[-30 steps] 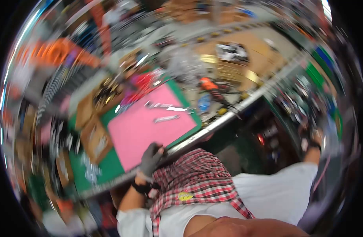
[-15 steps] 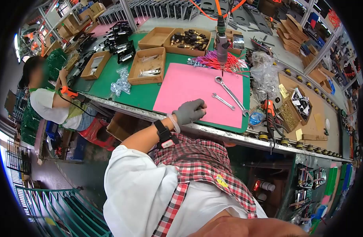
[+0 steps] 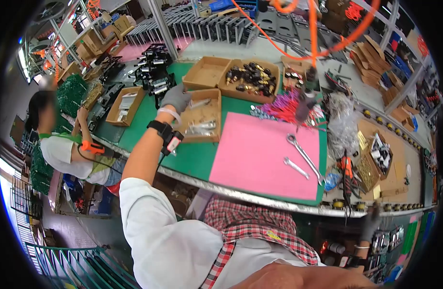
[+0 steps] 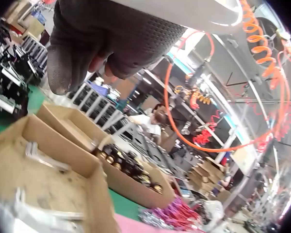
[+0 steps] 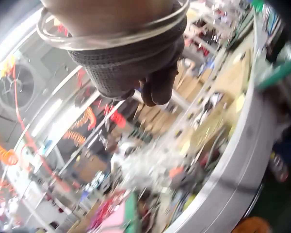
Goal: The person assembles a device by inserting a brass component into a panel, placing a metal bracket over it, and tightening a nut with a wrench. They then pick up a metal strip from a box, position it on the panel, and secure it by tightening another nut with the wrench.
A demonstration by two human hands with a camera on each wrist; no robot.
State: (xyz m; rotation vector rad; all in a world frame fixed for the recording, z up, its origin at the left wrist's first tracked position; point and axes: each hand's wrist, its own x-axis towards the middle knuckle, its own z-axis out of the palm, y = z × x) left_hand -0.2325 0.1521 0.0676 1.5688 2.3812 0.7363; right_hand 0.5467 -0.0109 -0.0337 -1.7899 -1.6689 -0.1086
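My gloved left hand [image 3: 177,98] is at the back left edge of a cardboard box [image 3: 195,114], reaching over the green mat. Light metal parts [image 3: 202,128] lie inside that box. Seen from the left wrist, the left hand [image 4: 104,46] hovers above the boxes with the thumb extended and nothing gripped. My right hand [image 3: 370,222], blurred, hangs near the table's front edge at the right. In the right wrist view the gloved right hand [image 5: 136,77] has loosely bent fingers, with no object visible in them.
Two wrenches, a larger one [image 3: 305,156] and a smaller one [image 3: 296,168], lie on a pink sheet [image 3: 260,154]. Behind are a box of black and brass fittings [image 3: 252,79] and a hanging power screwdriver [image 3: 306,98]. Another person [image 3: 62,144] sits at the left.
My left hand has moved from the table's front edge, left and forward to the parts box. The right hand has come back into the head view. The view has shifted.
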